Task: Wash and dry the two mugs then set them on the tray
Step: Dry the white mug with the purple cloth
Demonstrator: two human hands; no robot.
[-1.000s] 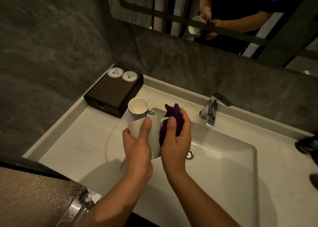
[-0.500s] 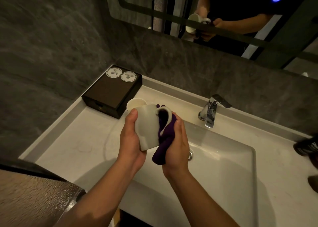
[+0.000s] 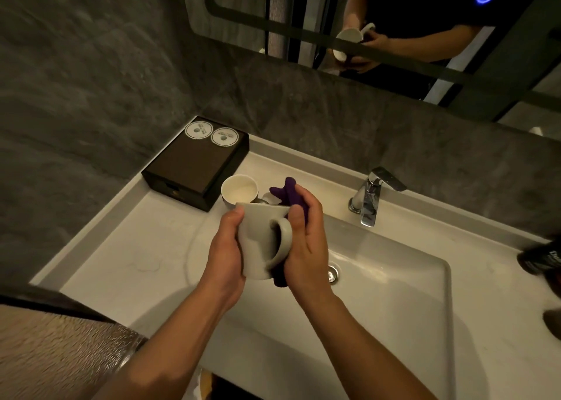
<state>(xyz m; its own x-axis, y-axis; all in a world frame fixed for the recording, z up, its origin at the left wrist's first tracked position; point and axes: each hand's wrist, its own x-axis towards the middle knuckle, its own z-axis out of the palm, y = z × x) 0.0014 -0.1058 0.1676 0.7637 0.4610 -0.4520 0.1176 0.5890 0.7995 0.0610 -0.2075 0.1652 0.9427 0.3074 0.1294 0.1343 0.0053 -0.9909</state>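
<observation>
The left hand point(image 3: 226, 248) grips the white mug point(image 3: 258, 238) over the left edge of the sink point(image 3: 394, 308). The right hand point(image 3: 306, 241) holds the purple cloth point(image 3: 288, 191) against the mug by its handle. The second mug point(image 3: 239, 188) stands just behind, touching the dark box point(image 3: 194, 159) in the corner. The counter point(image 3: 127, 241) on the left has open room. The tap point(image 3: 370, 196) is off to the right. Half a second ago the handle was up top. Now it faces the camera, and the second mug shows more. A bottle point(image 3: 543, 258) at the right edge reads "Du". The box's round stickers are too small to read.
</observation>
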